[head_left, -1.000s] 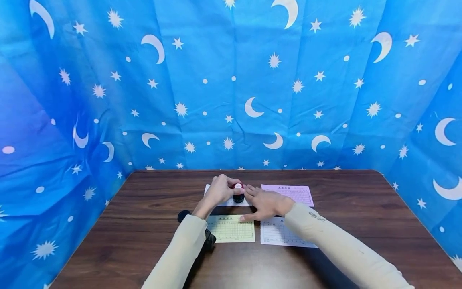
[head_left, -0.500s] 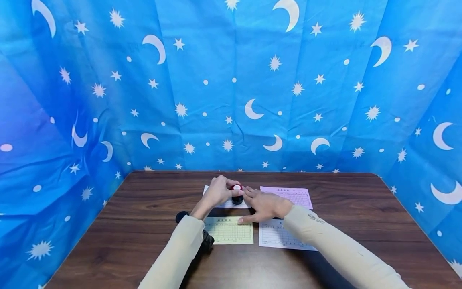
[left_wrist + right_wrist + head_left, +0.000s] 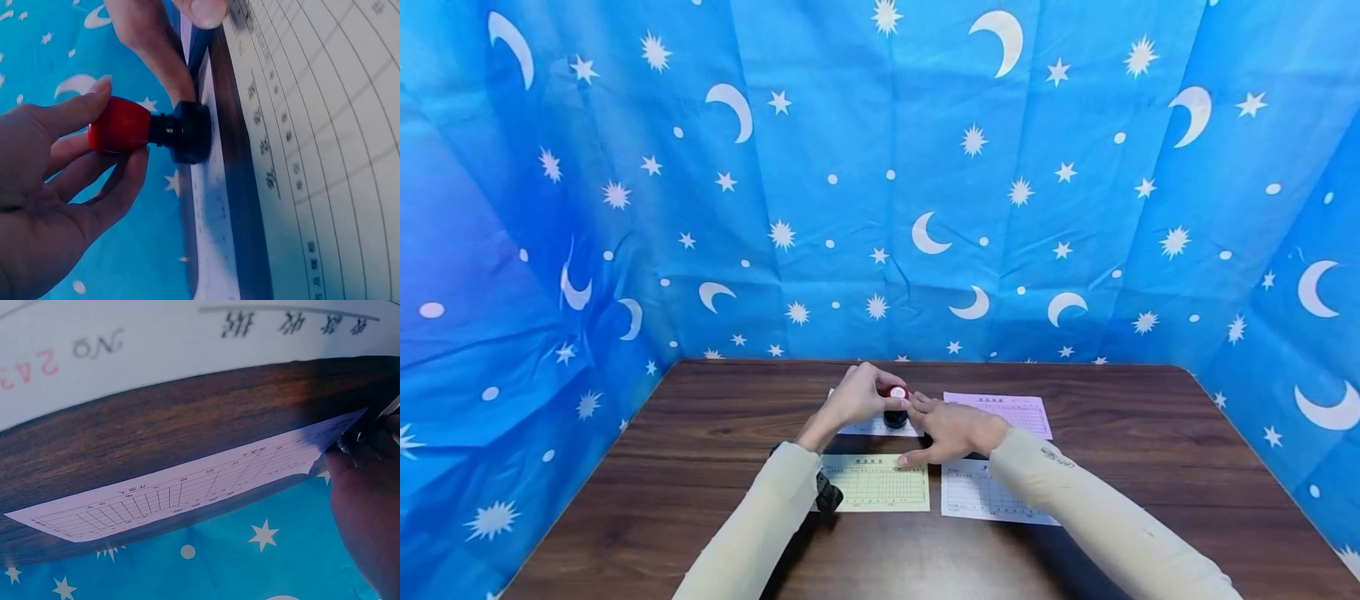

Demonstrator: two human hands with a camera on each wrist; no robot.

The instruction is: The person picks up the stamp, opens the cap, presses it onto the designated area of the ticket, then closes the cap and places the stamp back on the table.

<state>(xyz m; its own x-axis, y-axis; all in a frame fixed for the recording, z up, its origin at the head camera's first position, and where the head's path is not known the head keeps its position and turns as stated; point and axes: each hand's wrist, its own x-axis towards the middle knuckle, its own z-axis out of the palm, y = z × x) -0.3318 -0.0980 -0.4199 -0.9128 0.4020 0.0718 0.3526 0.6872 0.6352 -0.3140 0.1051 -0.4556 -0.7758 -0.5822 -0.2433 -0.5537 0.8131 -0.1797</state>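
A stamp (image 3: pixel 120 127) with a rounded red handle and a black base stands upright on the white form (image 3: pixel 865 427) at the back left. My left hand (image 3: pixel 848 402) pinches the red handle between thumb and fingers; the left wrist view shows this closely. Just right of the stamp, my right hand (image 3: pixel 953 427) lies palm down with its fingers extended towards the stamp's base. Its thumb reaches over the upper edge of the yellow form (image 3: pixel 880 490). What the stamp's underside touches is hidden.
Behind my right forearm lies a pink form (image 3: pixel 1022 410). A second white form (image 3: pixel 981 496) sits at the front right, partly covered by my right sleeve. The brown wooden table (image 3: pixel 715 400) ends at a blue curtain (image 3: pixel 850 208) with moons and stars.
The head view shifts slightly. Both hands and the stamp keep nearly the same positions, and the left hand keeps its hold on the handle.
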